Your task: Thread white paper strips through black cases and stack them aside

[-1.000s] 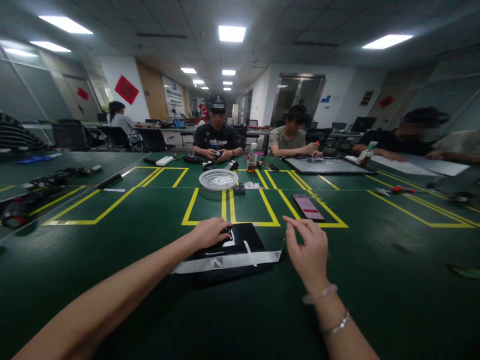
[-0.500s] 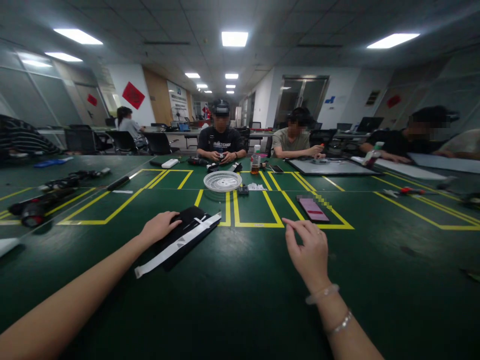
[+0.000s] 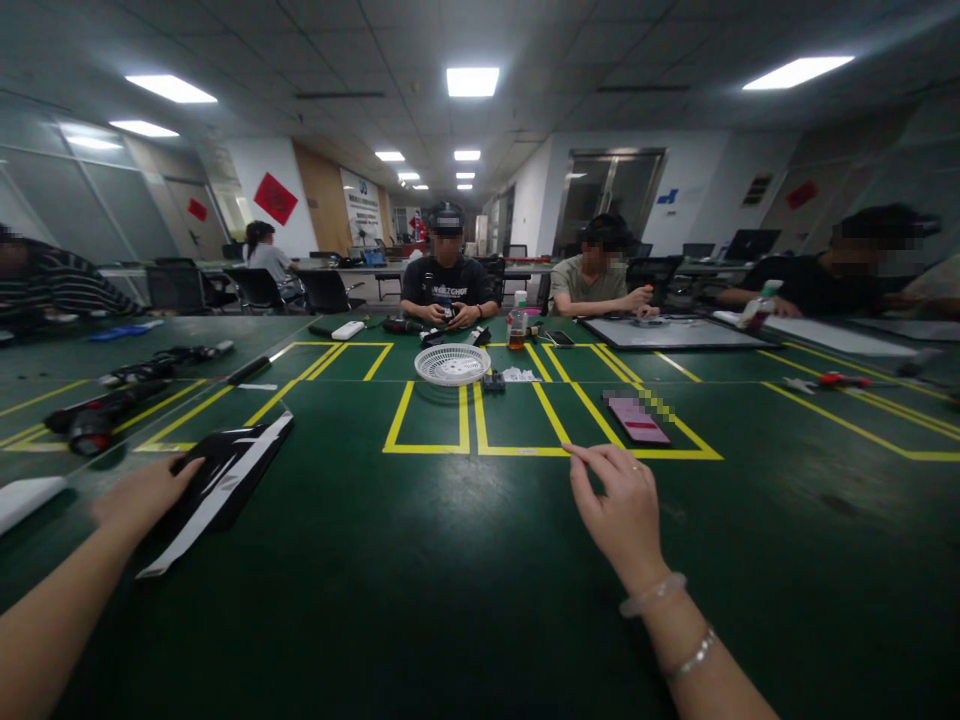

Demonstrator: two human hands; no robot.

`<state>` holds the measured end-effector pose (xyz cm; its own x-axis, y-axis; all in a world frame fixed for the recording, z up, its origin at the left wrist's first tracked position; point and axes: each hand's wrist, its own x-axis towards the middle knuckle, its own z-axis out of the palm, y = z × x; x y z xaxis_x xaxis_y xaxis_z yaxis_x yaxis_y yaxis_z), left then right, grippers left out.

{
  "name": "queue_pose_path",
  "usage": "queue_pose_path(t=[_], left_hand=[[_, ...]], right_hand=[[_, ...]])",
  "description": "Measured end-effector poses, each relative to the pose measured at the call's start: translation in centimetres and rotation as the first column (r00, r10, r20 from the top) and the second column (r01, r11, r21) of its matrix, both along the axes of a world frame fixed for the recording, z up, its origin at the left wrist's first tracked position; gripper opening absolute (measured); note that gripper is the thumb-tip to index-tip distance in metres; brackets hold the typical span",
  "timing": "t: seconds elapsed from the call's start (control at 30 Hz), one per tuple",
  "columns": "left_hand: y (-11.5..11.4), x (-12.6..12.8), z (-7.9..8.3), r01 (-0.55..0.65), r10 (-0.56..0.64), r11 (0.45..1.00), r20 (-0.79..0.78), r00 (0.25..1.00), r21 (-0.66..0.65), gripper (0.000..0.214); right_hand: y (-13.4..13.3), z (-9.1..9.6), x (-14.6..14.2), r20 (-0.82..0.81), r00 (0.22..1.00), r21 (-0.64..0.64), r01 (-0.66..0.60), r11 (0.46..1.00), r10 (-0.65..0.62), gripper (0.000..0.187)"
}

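My left hand point(image 3: 146, 492) grips the left edge of a flat black piece with a white strip point(image 3: 232, 490) along its side. It looks like a folded sheet or pouch; its exact kind I cannot make out. The hand is slightly blurred, and some of its fingers are hidden. On the right, my right hand point(image 3: 616, 500) holds nothing, its fingers loosely bent and the thumb apart from the index finger. A phone point(image 3: 637, 420) with a pinkish screen lies just beyond that hand, on the green table point(image 3: 420, 560).
Yellow tape marks out rectangles on the table. A white round slotted basket point(image 3: 452, 366) and a bottle point(image 3: 517, 325) stand toward the far side. Black tools point(image 3: 112, 415) lie at left, near a white object point(image 3: 30, 503). Several people sit around the table.
My left hand has moved left across the table with the black piece, which now lies farther from the middle. My right hand has stayed nearly in place. The view has shifted slightly.
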<state>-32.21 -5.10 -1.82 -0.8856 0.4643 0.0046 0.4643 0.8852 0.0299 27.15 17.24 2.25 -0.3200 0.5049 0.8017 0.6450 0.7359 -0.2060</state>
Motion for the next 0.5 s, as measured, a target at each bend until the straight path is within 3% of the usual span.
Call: queue_pose_path(t=[0.23,0.4,0.5], left_hand=[[-3.0,-0.6,0.9,-0.314,0.315,0.948,0.005,0.949,-0.053,0.08],[-3.6,0.0,1.1,-0.395,0.398,0.915,0.032,0.917,-0.077,0.072],[-3.7,0.3,1.0,-0.375,0.374,0.925,-0.03,0.927,-0.062,0.069]], right_hand=[[0.0,-0.1,0.0,0.021,1.0,-0.012,-0.005,1.0,0.005,0.024],[0.1,-0.2,0.0,0.035,0.999,-0.004,-0.001,1.0,0.001,0.024],[0.0,-0.1,-0.1,0.036,0.999,0.006,-0.01,1.0,0.01,0.023]])
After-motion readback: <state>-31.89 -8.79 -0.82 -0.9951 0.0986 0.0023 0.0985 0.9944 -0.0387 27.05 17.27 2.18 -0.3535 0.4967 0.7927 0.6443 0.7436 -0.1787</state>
